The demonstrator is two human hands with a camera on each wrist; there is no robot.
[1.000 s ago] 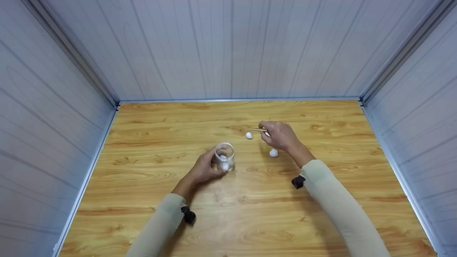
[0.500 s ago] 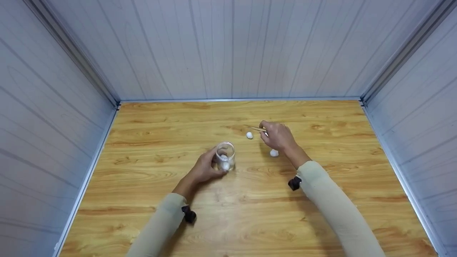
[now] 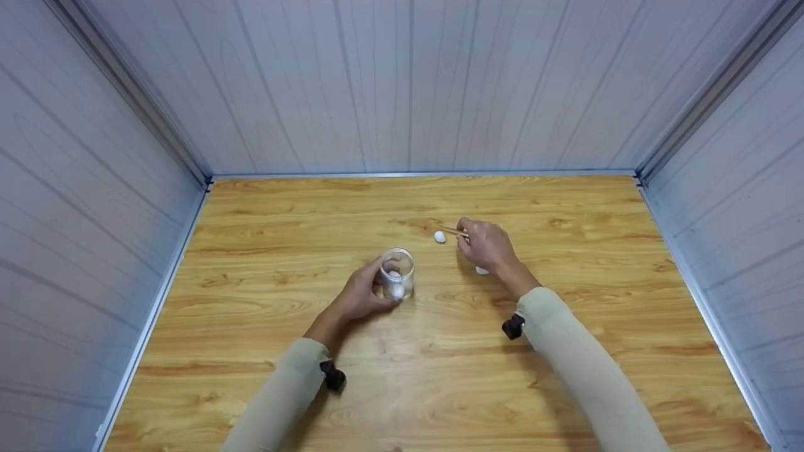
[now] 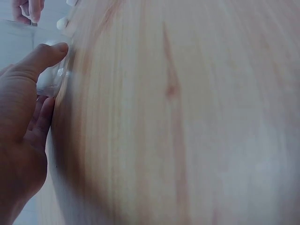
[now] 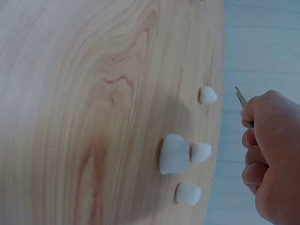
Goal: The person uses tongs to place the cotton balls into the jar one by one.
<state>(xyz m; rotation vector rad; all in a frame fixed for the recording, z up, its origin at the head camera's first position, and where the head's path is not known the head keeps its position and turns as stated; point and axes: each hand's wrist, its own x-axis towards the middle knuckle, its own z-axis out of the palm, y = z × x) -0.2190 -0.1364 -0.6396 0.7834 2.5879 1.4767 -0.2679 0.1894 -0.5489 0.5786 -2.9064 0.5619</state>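
My left hand (image 3: 361,295) holds a clear jar (image 3: 410,276) upright on the table, its thumb (image 4: 47,56) against the near side. White cotton balls (image 3: 397,291) lie at the jar's bottom. To the right, my right hand (image 3: 488,248) pinches tweezers (image 3: 451,230) that point left, with nothing seen between their tips. Just below those tips in the head view lies one cotton ball (image 3: 440,236). Another cotton ball (image 3: 482,271) shows partly from under the right wrist. The right wrist view has several cotton balls on the wood, the largest-looking cotton ball (image 5: 173,154) nearest the camera.
The wood-grain table (image 3: 282,238) is walled in by pale panels: a back panel (image 3: 402,88), a left panel (image 3: 69,207) and a right panel (image 3: 741,207). Metal edging runs where they meet the table. Each sleeve carries a small black camera (image 3: 333,375).
My right hand has shifted slightly left and nearer, and its wrist now covers more of the cotton ball beneath it. The left hand and the jar have stayed in place.
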